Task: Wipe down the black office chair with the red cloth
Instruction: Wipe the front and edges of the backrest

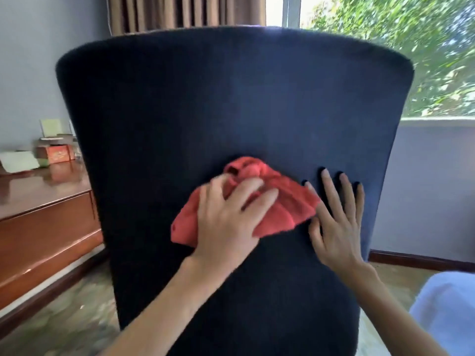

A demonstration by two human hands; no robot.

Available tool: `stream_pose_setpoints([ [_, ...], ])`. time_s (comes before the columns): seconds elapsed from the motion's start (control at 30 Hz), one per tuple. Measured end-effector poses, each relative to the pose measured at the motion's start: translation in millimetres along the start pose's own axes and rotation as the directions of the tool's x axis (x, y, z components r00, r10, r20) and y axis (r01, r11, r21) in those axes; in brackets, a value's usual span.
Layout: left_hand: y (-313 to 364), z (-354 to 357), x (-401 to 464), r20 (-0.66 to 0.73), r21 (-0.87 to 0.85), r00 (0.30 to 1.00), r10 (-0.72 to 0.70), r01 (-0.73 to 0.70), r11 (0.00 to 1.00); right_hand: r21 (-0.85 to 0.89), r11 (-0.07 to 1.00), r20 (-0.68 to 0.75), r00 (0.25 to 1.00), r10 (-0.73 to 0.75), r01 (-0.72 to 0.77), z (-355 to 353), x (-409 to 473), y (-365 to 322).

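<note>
The back of the black office chair (231,104) fills the middle of the head view, its wide padded backrest facing me. A crumpled red cloth (285,201) lies against the lower middle of the backrest. My left hand (228,222) presses on the cloth with its fingers spread flat over it. To the right of the cloth, my right hand (336,222) rests flat on the chair fabric with straight fingers, its thumb side touching the cloth's edge.
A glossy wooden desk (43,201) stands at the left with small boxes (55,152) and papers on it. A window (411,55) with brown curtains (185,11) is behind the chair. A pale blue object (447,309) sits at the lower right on the floor.
</note>
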State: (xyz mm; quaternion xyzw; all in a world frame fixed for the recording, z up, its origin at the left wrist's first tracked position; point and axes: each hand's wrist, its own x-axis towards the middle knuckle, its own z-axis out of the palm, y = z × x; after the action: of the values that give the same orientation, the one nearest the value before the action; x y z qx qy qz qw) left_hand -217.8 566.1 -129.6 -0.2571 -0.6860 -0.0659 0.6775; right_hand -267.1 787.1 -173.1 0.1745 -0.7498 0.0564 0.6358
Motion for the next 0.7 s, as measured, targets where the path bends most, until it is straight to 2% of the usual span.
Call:
stream_pose_setpoints([
  [0.1,36.8,11.1,-107.9,0.209,-0.075,0.959,0.189,-0.177,0.981,0.017,0.999,-0.015,0.999,0.036,-0.036,-0.5,-5.6,0.7],
  [0.2,29.0,0.7,-118.9,0.269,-0.090,0.936,0.226,-0.209,0.974,0.028,1.000,0.005,1.000,0.002,-0.002,-5.8,-6.8,2.3],
  [0.27,11.0,-9.7,-61.5,0.121,-0.022,0.981,0.152,-0.150,0.988,-0.012,0.999,0.016,0.999,0.049,-0.049,-7.7,-7.7,15.3],
  [0.3,0.6,-15.1,-20.2,0.009,0.020,0.996,0.087,-0.087,0.996,-0.013,0.988,0.020,0.988,0.154,-0.154,-7.8,-9.7,25.8],
  [0.37,-14.5,-25.4,66.1,-0.169,0.095,0.985,-0.044,0.061,0.994,0.081,0.912,0.053,0.916,0.398,-0.401,-8.5,-18.6,43.7],
  [0.43,-14.3,-25.9,127.4,-0.218,0.171,0.970,-0.109,0.148,0.974,0.208,0.864,0.093,0.889,0.449,-0.459,-6.1,-30.8,48.7],
  [0.5,1.3,-12.2,138.0,-0.143,0.208,0.985,-0.092,0.121,0.971,0.219,0.868,0.098,0.895,0.435,-0.446,-1.0,-38.5,41.9],
  [0.57,21.9,11.4,98.1,-0.046,0.177,0.999,-0.017,0.025,0.984,0.197,0.861,0.098,0.883,0.459,-0.469,4.1,-44.3,34.4],
  [0.63,52.4,31.3,21.2,0.047,0.099,0.997,0.062,-0.066,0.993,0.198,0.856,0.081,0.878,0.471,-0.478,5.3,-47.9,34.4],
  [0.7,85.6,41.7,-78.1,0.260,0.018,0.956,0.140,-0.150,0.989,0.200,0.863,0.068,0.885,0.461,-0.464,3.9,-48.9,37.8],
])
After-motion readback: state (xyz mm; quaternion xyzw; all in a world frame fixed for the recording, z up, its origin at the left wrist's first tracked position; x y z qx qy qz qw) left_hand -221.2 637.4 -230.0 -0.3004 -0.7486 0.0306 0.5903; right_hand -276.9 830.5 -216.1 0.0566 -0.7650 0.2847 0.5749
